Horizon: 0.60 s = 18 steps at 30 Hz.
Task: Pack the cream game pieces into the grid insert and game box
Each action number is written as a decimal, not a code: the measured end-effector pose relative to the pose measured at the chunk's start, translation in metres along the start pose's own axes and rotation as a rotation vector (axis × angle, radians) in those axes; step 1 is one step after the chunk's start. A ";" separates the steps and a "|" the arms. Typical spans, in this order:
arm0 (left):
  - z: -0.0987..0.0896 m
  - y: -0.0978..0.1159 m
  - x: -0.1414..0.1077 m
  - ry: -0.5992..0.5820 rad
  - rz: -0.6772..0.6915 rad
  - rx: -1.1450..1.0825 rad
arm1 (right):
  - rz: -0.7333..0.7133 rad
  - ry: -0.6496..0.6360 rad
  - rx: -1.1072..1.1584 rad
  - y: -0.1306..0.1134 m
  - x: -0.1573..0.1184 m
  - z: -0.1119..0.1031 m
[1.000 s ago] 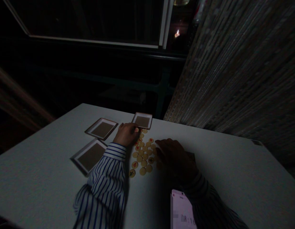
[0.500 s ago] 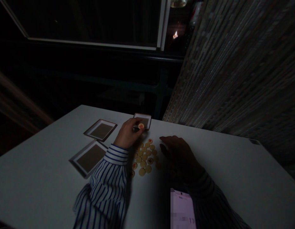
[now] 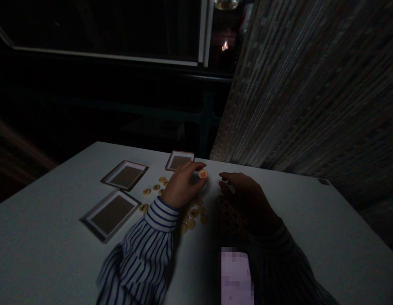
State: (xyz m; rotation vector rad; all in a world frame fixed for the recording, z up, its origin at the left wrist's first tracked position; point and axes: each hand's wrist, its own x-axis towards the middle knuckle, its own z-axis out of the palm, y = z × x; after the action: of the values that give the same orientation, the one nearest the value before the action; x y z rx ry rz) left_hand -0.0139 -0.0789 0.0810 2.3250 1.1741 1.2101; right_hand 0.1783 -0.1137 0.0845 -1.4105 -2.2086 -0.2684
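A round wooden Chinese chess piece with a red character is pinched between the thumb and index finger of my left hand, above the table. To its right, my right hand is in deep shadow, thumb and fingers apart, palm toward the left hand. Loose yellowish chess pieces lie below and partly behind my left wrist. Further chess pieces, some with black or red characters, lie left of that hand. Under my right hand sits a dark group of round pieces, hard to make out.
Three shallow trays stand on the white table: a near-left tray, a tray behind it and a far tray. A lit phone lies at the near edge. A string curtain hangs behind the right side.
My left hand has moved right with the chess piece, away from the far tray and closer to my right hand. The view has shifted slightly; pieces left of the left wrist now show.
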 end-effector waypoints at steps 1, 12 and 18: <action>0.002 0.003 0.000 -0.006 0.004 -0.008 | 0.015 0.013 0.014 0.001 0.000 -0.001; 0.021 0.022 -0.002 -0.028 0.060 -0.089 | 0.085 -0.026 0.209 0.010 -0.003 -0.019; 0.029 0.023 -0.003 0.002 0.043 -0.111 | 0.099 -0.059 0.306 0.012 -0.003 -0.023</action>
State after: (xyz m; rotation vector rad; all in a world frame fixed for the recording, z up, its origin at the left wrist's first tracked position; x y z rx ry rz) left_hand 0.0203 -0.0921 0.0740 2.2783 1.0349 1.2598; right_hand 0.1969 -0.1207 0.1017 -1.3655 -2.1093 0.1427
